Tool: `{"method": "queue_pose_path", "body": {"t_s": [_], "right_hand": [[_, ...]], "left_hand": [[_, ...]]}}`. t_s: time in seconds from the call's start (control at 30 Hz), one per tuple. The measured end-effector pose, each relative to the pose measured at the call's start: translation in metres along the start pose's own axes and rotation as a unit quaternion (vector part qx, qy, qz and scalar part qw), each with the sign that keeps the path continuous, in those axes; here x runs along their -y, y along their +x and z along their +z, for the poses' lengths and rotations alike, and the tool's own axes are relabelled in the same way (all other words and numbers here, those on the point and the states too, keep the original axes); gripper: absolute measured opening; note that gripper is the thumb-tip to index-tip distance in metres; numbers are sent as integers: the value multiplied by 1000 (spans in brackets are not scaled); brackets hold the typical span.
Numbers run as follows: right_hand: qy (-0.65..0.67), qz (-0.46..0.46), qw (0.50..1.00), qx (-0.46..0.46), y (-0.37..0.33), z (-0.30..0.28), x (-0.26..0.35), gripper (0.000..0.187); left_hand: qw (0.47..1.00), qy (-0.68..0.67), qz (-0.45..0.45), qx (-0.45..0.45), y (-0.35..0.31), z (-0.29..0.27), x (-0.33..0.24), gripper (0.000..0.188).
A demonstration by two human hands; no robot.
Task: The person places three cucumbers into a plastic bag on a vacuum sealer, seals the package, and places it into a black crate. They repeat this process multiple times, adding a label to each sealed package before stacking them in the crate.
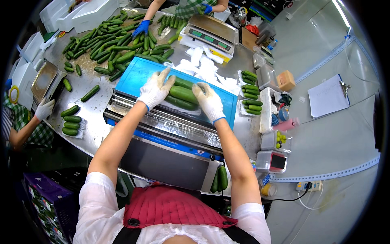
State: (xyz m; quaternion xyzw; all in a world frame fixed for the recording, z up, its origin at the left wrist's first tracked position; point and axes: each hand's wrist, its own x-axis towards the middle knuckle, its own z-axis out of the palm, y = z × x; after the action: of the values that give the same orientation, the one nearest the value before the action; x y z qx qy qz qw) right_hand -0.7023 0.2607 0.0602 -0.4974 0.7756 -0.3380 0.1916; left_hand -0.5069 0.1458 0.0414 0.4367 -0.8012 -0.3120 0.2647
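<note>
Three or so green cucumbers [183, 94] lie side by side on the blue board [138, 73] of a film wrapping machine, with white padding just showing beneath them. My left hand [156, 87], in a white knit glove, curls round their left ends, thumb and fingers against the skins. Gripping the right ends is my right hand [209, 102], gloved the same way, its fingertips bent over the tops. Clear film [162, 122] stretches across the machine in front of them. Below that is the dark flat plate [164, 158] of the machine.
A large heap of cucumbers [109, 42] covers the far left of the metal table. Loose white pads [199, 65] and a scale [211, 34] stand beyond the board. Padded cucumber sets [251, 91] sit to the right. Co-workers' blue glove [141, 28] and white glove [44, 110] are nearby.
</note>
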Motion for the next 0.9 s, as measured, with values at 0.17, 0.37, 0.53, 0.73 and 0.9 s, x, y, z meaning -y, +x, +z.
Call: {"method": "queue_pose_path", "body": {"t_s": [0.17,0.37,0.53,0.73,0.9], "right_hand": [[-17,-7,999,48,7,-7,9,56],[42,2,982,182,43,-16,-4,48],[21,-47,986,159,40,-25,6,49],[223,-16,973,54,5,-60,19,37],[256,-59,960,98,-64,-39,69,49]], "left_hand": [[995,54,67,44,16,6,20,44],[995,-30,35,85,14,-10,4,42],[1000,-14,-17,-9,3,-15,8,40],[975,-137,71,-162,-30,-33,-43,57],[959,-202,98,-171,-35,-24,-81,61]]}}
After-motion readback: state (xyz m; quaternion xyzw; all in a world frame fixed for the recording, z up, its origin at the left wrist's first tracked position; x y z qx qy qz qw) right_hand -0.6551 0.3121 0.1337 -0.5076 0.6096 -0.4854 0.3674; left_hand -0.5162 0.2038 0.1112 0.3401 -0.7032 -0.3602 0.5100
